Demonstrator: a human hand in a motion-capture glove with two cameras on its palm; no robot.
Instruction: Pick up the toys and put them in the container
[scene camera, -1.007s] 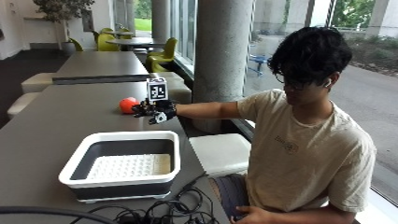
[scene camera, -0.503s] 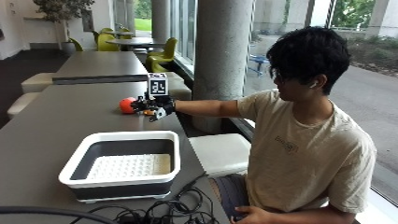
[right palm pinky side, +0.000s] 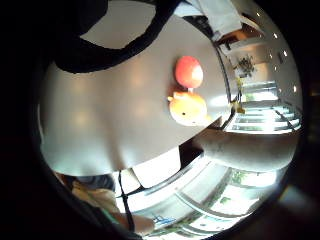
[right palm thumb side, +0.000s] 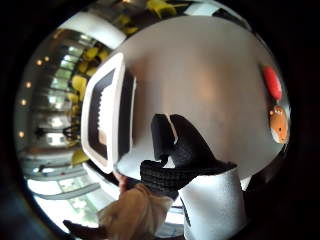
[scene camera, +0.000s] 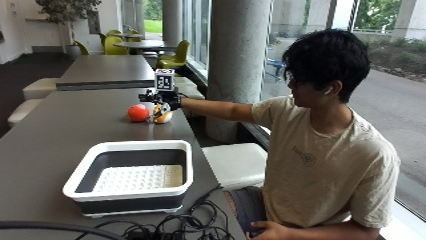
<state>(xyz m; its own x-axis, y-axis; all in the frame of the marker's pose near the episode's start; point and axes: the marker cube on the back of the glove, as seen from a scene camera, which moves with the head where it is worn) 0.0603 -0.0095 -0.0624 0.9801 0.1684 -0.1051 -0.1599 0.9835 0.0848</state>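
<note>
Here, my gloved right hand (scene camera: 164, 98) hung just above the orange toy (scene camera: 162, 114), fingers loosely curled, gripping nothing, red ball (scene camera: 138, 113) touching that toy just beyond, container (scene camera: 130, 176) well back toward me.

Right hand (scene camera: 164, 98) sits over the orange toy (scene camera: 162, 114), so in the outside view I can't tell if the fingers touch it or how they're curled. Container (scene camera: 130, 176) near wall hides part of its own floor; the cables (scene camera: 174, 227) in front run off the bottom edge. In the thumb-side palm view the red ball (right palm thumb side: 272, 82) and orange toy are squeezed at the rim, details unreadable.
</note>
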